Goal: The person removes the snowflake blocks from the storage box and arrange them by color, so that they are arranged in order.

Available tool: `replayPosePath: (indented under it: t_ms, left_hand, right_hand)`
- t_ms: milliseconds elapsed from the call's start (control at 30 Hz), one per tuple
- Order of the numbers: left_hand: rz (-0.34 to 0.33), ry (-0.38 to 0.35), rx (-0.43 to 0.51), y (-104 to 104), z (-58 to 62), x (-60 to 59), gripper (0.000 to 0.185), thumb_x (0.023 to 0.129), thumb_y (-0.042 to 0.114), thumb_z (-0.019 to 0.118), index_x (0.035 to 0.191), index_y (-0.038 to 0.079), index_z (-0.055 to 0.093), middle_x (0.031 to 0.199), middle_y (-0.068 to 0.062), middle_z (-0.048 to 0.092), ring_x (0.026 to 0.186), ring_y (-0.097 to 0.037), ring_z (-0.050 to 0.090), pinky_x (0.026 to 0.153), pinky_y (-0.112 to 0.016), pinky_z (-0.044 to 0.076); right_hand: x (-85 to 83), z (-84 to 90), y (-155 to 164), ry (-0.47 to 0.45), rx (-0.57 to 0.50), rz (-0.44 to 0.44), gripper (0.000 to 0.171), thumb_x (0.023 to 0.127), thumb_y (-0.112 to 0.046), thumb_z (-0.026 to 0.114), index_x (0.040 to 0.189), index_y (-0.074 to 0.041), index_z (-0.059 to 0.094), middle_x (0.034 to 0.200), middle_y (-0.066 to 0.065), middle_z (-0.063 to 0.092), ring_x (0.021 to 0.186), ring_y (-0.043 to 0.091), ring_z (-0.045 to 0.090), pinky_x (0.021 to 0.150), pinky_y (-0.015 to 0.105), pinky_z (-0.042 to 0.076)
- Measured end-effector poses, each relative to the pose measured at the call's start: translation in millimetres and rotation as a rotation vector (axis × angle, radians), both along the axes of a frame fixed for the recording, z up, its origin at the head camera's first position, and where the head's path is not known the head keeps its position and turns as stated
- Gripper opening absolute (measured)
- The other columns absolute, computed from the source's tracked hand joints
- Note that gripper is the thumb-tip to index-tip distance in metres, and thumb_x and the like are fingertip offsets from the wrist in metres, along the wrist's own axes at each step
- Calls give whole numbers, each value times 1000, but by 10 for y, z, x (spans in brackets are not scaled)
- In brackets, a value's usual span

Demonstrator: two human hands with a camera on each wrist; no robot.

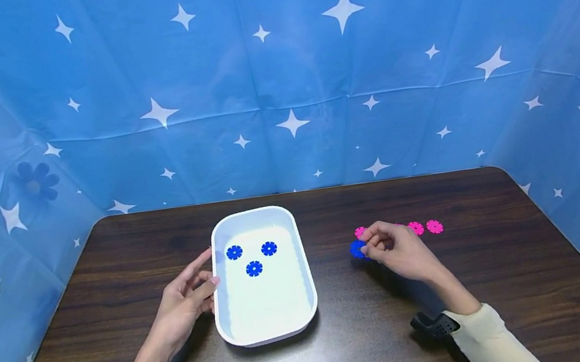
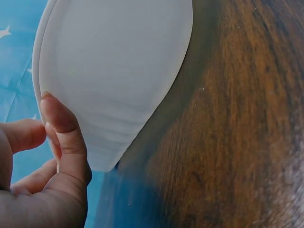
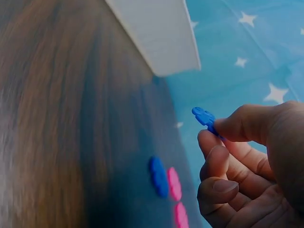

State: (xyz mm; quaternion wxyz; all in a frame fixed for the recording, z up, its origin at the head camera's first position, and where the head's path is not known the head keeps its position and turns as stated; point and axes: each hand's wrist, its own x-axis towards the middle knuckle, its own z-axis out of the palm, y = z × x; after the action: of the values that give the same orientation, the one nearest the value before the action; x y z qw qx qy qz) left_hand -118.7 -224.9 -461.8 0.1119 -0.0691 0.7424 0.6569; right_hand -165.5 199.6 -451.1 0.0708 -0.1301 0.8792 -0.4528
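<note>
1. Looking down from my head camera, nearest me are both cream sleeves, each with a black wrist mount, resting over the dark wooden bench (image 1: pixel 379 341).
2. My left hand (image 1: pixel 186 297) lies relaxed with fingers nearly straight, fingertips touching the left outer wall of the white tray (image 1: pixel 267 332); the left wrist view shows those fingertips against the tray's pale side, gripping nothing.
3. My right hand (image 1: pixel 397 249) is curled, right of the tray and apart from it. In the right wrist view, thumb and forefinger pinch a blue flower-shaped disc (image 3: pixel 205 118), lifted off the bench.
4. Another blue disc (image 3: pixel 158 175) lies flat on the bench just under that hand, with pink discs (image 3: pixel 174 184) right beside it. From the head view, a blue disc shows at the fingertips, but I cannot tell which one.
5. Inside the tray, in its far half, three blue discs (image 1: pixel 254 267) lie flat, close together but apart.
6. Beyond my right hand, two more pink discs (image 1: pixel 425 227) lie side by side on the bench.
7. Farthest back, a blue cloth with white stars (image 1: pixel 275 72) walls in the bench on three sides.
</note>
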Motion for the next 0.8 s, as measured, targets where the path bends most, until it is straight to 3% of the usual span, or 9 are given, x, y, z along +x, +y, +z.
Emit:
replayPosePath:
  t_ms: [467,800]
  left_hand:
    - [4,-4,6,4,-5,1,61,103,16,63,157,29,40,117,-9,53,84,-16,64,74,-27,58]
    - [4,-5,10,0,-5,-4,61,103,16,63,158,28,40,117,-9,53,85,-16,65,74,-27,59]
  right_hand:
    - [-67,-209,342,12,116,-125,14,97,-16,70,107,-7,67,85,3,64,70,13,58,61,25,46]
    - [-66,-203,384,57,250,-180,9,94,-11,69,100,-6,68,79,2,59,69,15,50,64,29,39]
